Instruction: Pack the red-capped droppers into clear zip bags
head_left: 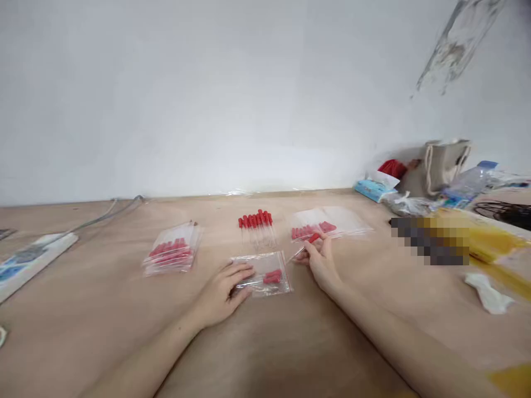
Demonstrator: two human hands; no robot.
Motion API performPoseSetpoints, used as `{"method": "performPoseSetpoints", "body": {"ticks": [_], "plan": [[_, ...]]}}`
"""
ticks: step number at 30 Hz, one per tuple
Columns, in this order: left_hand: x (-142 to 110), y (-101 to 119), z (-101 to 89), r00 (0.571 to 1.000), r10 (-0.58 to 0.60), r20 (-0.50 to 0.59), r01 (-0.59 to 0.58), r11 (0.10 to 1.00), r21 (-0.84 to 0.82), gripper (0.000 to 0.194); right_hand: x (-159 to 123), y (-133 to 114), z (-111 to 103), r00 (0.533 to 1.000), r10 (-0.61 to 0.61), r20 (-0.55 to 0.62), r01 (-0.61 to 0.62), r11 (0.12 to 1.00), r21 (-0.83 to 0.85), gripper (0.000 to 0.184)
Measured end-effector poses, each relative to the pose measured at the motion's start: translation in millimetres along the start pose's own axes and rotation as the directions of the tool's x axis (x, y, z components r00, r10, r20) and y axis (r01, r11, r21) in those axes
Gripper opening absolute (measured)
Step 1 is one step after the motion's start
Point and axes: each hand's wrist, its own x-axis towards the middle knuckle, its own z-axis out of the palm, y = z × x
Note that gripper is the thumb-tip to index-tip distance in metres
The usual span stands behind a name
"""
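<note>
A clear zip bag (259, 264) lies flat in front of me, with a few red-handled screwdrivers (272, 276) inside. My left hand (226, 293) grips its left end, fingers on top and thumb along the lower side. My right hand (321, 262) pinches one red-handled screwdriver (314, 237), its metal shaft pointing left toward the bag's open-looking right edge. Behind the bag lies a row of loose red-handled screwdrivers (256, 220), shafts toward me. Just beyond my right hand rest more bags (352, 224) with red pieces showing at their left.
At the left is a stack of filled bags (172, 249); farther left lies a power strip (37, 257) with a cable. Along the right stand a tissue pack (373, 189), a cloth bag (446, 160), a plastic bottle (470, 179), yellow packaging (485, 237) and a crumpled white tissue (489, 293).
</note>
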Motion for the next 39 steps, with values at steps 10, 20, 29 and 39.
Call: {"method": "performPoseSetpoints", "body": {"ticks": [10, 20, 29, 39], "plan": [[-0.3, 3.9, -2.1, 0.998, 0.009, -0.057, -0.010, 1.000, -0.019, 0.044, -4.9, -4.0, -10.1, 0.913, 0.065, 0.402, 0.121, 0.899, -0.420, 0.022], [-0.2, 4.3, -0.4, 0.998, 0.009, -0.056, -0.011, 1.000, -0.027, 0.044, -11.6, -5.2, -7.4, 0.804, 0.121, 0.583, 0.344, 0.705, -0.620, 0.024], [-0.2, 4.0, -0.1, 0.998, 0.007, -0.056, -0.008, 1.000, -0.026, 0.040, -11.2, -10.1, -8.5, 0.691, 0.165, 0.704, 0.325, 0.799, -0.506, 0.027], [0.9, 3.9, -0.2, 0.997, 0.036, -0.067, -0.038, 0.999, -0.035, 0.034, 41.1, -8.0, 39.0, 0.961, -0.066, 0.267, 0.268, 0.451, -0.851, 0.017]]}}
